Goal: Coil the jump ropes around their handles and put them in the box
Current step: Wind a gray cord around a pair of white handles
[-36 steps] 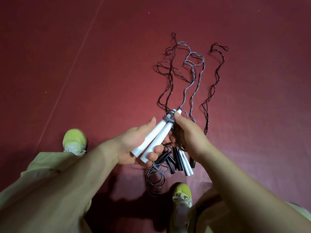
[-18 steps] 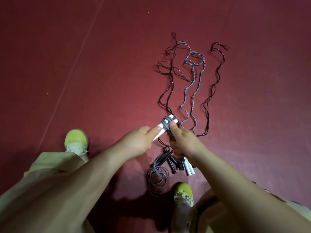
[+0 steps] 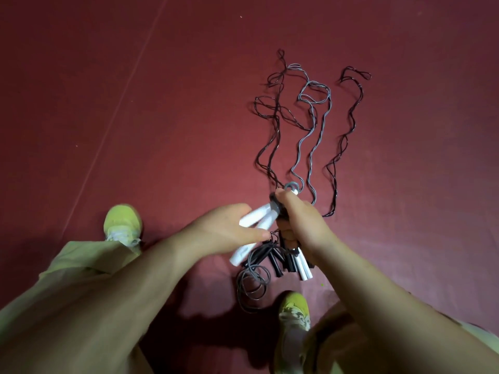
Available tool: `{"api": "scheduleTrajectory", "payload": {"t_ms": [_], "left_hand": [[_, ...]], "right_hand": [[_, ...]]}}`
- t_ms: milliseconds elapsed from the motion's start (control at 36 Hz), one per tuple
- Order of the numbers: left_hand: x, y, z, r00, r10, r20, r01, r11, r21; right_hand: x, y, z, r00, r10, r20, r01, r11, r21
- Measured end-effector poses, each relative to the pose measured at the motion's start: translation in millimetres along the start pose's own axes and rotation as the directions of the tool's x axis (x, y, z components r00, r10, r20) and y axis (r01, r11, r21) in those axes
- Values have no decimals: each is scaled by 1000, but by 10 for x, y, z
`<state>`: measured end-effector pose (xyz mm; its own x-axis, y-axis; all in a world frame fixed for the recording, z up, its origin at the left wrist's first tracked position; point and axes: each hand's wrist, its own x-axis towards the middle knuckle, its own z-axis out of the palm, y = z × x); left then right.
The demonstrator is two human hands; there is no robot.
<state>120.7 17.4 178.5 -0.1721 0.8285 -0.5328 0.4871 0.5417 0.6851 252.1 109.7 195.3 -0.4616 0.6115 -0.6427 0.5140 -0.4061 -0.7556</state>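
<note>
Hands — left (image 3: 229, 233) and right (image 3: 299, 225) grasp white handles (image 3: 259, 217) | handle tips hidden — box unseen

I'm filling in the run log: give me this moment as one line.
left hand: holds white plastic handles | right hand: winds grey cord at handle tops | dark ropes: loose on floor | box: unseen

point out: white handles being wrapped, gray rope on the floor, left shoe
white handles (image 3: 260, 218), head view, on the bare shaft between the hands.
gray rope (image 3: 301, 147), head view, on its left strand.
left shoe (image 3: 122, 221), head view, on the yellow toe cap.
</note>
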Motion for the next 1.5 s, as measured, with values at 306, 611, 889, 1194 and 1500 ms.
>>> {"api": "scheduleTrajectory", "payload": {"t_ms": [306,611,889,1194,1500], "left_hand": [[-131,49,7,765,280,580,424,459,-781],[-48,78,80,982,-61,177,152,813,-562],[114,-87,140,986,-164,-22,153,951,-268],[196,-253,90,965,-257,57,261,910,-321],[-19,-118,82,852,-175,493,196,980,9]], "right_hand": [[-37,-24,-59,990,-99,102,79,980,185],[23,-2,-116,984,-43,175,60,994,-93],[-7,17,-80,995,-98,8,90,876,-475],[-104,-95,-161,974,-72,214,224,445,-867],[-242,-323,-304,884,-225,411,463,550,-695]]}}
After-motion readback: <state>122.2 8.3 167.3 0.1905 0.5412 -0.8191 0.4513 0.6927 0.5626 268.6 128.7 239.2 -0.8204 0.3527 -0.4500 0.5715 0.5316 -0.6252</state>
